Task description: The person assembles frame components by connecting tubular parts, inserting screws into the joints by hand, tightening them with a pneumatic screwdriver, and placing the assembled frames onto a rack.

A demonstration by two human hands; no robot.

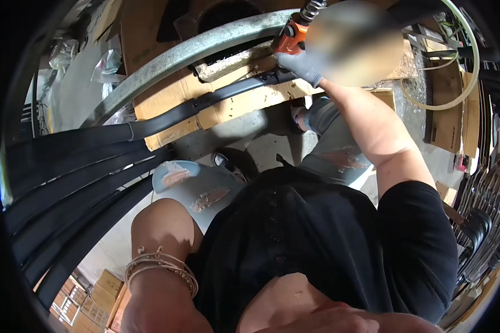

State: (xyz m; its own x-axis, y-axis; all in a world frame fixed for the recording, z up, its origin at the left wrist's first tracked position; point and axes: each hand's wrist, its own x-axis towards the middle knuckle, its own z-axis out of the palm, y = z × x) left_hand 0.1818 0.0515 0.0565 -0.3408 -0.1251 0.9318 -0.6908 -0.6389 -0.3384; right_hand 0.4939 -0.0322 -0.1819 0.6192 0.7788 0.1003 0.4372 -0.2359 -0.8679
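Note:
My right hand [300, 65], in a grey glove, is closed around an orange-red handheld power tool [290, 40] with a silver coil [312, 10] at its upper end. A blurred patch covers the area just right of the tool. Below the glove lies a black tubular frame [228, 90] on a cardboard-covered bench [169, 114]. A curved grey metal rail [194, 49] arches over the bench, reaching close to the tool. My left hand [164, 313] is at the bottom edge, bent back toward me beyond a wrist with bracelets [160, 267]; its fingers cannot be made out.
Several black tubes [66, 177] are stacked along the left side. A pale hose [465, 97] loops at the upper right, beside cardboard boxes [450, 119]. Many metal frames [489, 205] stand at the far right. Cartons [103, 291] are at the lower left.

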